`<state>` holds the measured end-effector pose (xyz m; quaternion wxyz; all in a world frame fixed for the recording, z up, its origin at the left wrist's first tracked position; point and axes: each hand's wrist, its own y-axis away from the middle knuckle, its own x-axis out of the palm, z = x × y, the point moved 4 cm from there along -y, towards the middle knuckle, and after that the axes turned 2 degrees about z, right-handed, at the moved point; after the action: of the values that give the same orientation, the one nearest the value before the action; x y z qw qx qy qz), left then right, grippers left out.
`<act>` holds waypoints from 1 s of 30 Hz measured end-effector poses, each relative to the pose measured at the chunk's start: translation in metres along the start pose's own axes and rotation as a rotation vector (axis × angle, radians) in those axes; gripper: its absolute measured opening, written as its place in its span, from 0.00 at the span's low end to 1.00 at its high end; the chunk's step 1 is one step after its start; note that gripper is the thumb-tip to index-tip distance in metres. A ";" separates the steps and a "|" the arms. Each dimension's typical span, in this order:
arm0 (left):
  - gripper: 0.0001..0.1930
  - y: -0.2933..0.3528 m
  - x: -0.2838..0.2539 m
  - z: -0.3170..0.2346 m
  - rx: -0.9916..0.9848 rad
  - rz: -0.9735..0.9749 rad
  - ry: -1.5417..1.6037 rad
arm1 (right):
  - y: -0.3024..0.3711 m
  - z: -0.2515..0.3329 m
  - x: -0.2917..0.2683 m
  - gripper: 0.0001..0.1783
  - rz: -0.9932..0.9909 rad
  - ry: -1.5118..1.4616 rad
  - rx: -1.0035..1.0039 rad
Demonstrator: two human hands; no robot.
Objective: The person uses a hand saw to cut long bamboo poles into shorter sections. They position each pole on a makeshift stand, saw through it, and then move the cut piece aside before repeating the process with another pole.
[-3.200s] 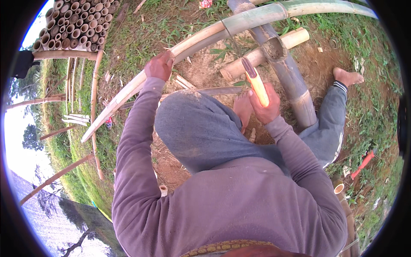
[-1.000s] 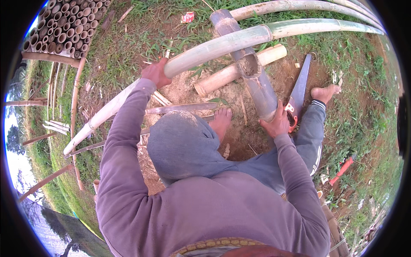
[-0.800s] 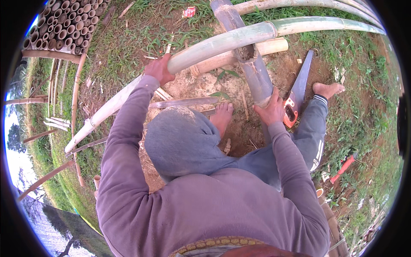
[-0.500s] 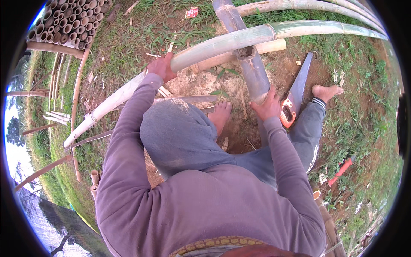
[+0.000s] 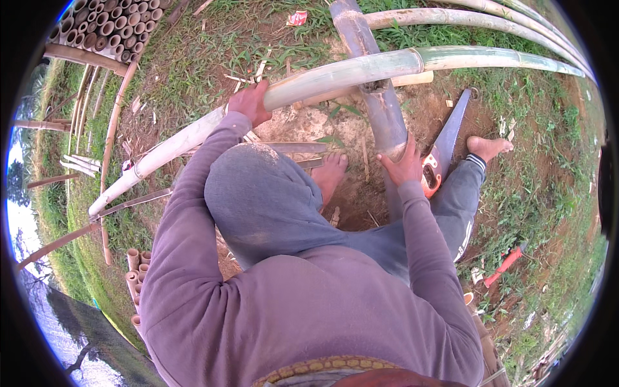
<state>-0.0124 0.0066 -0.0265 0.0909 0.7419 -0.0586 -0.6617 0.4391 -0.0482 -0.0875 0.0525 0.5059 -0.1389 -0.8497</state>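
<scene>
A long pale green bamboo pole [image 5: 342,79] slants across the head view and rests over a thicker, dark grey bamboo piece [image 5: 385,116]. My left hand [image 5: 251,104] is wrapped round the pole, left of where the two cross. My right hand [image 5: 404,164] lies against the near part of the dark bamboo, thumb and fingers spread in a V over it. Just right of that hand, a handsaw [image 5: 445,138] with an orange handle lies on the ground beside my leg. Under the pole, a short cut bamboo length [image 5: 412,79] shows its end.
More bamboo poles [image 5: 445,17] stretch off at the upper right. A red-handled tool [image 5: 505,266] lies in the grass at right. Cut bamboo tubes [image 5: 106,27] are stacked at the far left, near a bamboo frame [image 5: 116,109]. My bare feet [image 5: 331,175] are close to the work.
My right hand's fingers have spread wider on the dark bamboo. My left hand keeps its hold on the pole. The whole view has shifted and turned slightly.
</scene>
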 end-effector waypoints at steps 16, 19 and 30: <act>0.35 -0.088 -0.040 0.004 -0.051 0.115 0.043 | 0.004 -0.097 0.016 0.41 -0.151 -0.535 0.060; 0.35 -0.085 -0.033 0.005 -0.027 -0.020 -0.019 | -0.006 -0.143 0.009 0.31 -0.184 -0.071 0.324; 0.33 -0.087 -0.049 -0.003 -0.010 0.040 0.059 | -0.013 -0.178 0.002 0.16 -0.194 -0.623 0.398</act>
<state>-0.0182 0.1014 0.0026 0.1096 0.7594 -0.0677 -0.6377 0.5946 -0.0683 -0.1727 -0.1721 0.2345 -0.2619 -0.9202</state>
